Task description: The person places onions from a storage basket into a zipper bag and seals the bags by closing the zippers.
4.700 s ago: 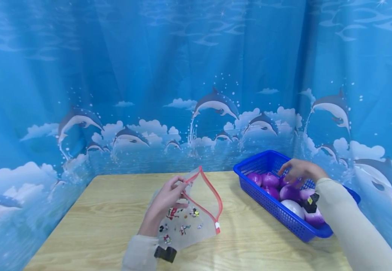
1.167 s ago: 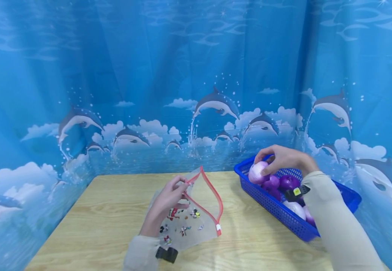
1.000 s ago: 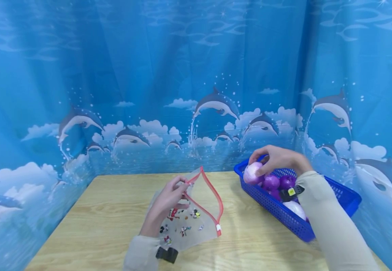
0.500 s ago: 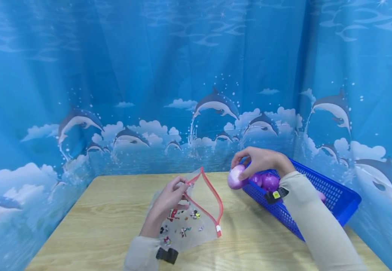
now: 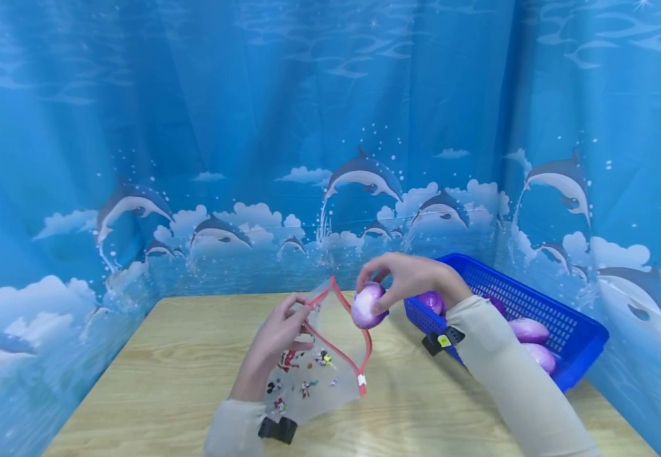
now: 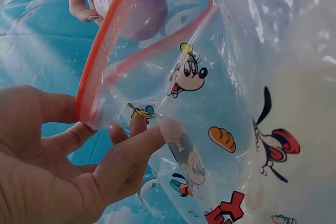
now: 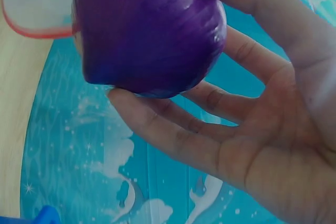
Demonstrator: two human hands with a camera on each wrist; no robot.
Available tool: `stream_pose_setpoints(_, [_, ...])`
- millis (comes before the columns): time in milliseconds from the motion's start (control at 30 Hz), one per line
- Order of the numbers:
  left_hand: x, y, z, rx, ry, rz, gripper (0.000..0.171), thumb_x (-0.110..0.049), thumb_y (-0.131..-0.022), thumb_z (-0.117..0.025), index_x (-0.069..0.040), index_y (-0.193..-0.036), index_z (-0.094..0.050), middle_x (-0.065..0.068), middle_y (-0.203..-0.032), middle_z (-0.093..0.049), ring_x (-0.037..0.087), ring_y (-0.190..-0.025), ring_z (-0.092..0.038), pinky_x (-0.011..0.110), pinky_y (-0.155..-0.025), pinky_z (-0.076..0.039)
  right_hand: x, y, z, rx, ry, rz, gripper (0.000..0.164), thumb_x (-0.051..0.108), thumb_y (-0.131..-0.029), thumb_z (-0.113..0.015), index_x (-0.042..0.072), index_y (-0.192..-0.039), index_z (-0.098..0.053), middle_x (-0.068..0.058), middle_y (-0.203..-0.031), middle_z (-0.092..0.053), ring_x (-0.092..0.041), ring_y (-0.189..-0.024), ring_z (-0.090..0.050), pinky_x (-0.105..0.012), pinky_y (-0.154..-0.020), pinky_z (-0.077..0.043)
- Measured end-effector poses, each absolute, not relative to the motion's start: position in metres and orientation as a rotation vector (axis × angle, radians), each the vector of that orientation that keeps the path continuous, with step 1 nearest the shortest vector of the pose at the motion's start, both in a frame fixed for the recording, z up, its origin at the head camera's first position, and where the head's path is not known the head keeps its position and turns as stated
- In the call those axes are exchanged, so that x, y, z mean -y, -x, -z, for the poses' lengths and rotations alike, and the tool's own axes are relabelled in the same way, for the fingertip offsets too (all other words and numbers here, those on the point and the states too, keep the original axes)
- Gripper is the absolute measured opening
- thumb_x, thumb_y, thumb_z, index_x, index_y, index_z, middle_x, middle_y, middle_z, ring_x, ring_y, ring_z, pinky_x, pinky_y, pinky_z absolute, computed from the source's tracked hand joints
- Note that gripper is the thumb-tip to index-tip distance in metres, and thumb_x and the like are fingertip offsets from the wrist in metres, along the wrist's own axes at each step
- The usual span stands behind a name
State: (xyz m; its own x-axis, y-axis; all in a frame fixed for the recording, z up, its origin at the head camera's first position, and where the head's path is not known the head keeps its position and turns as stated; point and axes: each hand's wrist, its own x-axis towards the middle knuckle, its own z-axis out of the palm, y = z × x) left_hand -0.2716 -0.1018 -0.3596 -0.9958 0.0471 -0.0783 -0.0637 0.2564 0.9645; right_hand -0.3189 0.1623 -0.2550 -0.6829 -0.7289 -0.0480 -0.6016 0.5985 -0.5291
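Note:
My left hand [image 5: 280,332] pinches the rim of a clear zip bag [image 5: 319,384] printed with cartoon figures. The bag's red-edged mouth gapes toward the right, with a white slider at its lower corner. In my right hand [image 5: 407,277] is a purple onion [image 5: 369,306], gripped between thumb and fingers just over the far side of the bag's mouth. The left wrist view has the onion [image 6: 137,9] behind the clear film, beyond the red rim. Close up in the right wrist view, the onion [image 7: 152,32] is dark purple and glossy, with fingertips beneath it.
A blue perforated basket [image 5: 584,355] stands on the right of the wooden table [image 5: 153,368]. Several more onions [image 5: 529,331] lie in it, partly hidden by the right forearm. A blue dolphin-print curtain [image 5: 284,127] rises behind the table and along its sides.
My right hand first reached into the basket, then lifted an onion out and carried it left to the bag's mouth. My left hand has kept its hold on the bag, nearly still.

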Motion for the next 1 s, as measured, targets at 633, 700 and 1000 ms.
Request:
stream_pose_setpoints(633, [0.11, 0.272, 0.355, -2.375, -0.011, -1.95, 0.019, -0.028, -0.111, -0.047, -0.013, -0.12, -0.056, 0.015, -0.104, -0.064, 0.025, -0.093, -0.069, 0.036, -0.073, -0.067, -0.137, 0.313, 0.263, -2.512, 1.238, 0.636, 0.042, 0.027, -0.088, -0.084, 0.019, -0.126, -0.069, -0.003, -0.133, -0.067, -0.029, -0.123, -0.063, -0.039, -0.098, -0.06])
stream_pose_setpoints(700, [0.11, 0.273, 0.355, -2.372, -0.013, -1.96, 0.019, -0.027, -0.111, -0.046, -0.013, -0.119, -0.056, 0.014, -0.099, -0.062, 0.025, -0.092, -0.069, 0.036, -0.072, -0.067, -0.137, 0.313, 0.262, -2.511, 1.212, 0.641, 0.042, 0.026, -0.088, -0.083, 0.02, -0.126, -0.069, -0.003, -0.135, -0.066, -0.03, -0.125, -0.063, -0.04, -0.099, -0.06])
stream_pose_setpoints(1000, [0.11, 0.273, 0.356, -2.398, -0.011, -1.953, 0.018, -0.027, -0.111, -0.046, -0.013, -0.117, -0.056, 0.018, -0.104, -0.063, 0.025, -0.093, -0.069, 0.036, -0.072, -0.067, -0.143, 0.315, 0.261, -2.554, 1.149, 0.636, 0.039, 0.027, -0.088, -0.083, 0.022, -0.124, -0.071, 0.001, -0.134, -0.068, -0.024, -0.123, -0.063, -0.044, -0.101, -0.058])
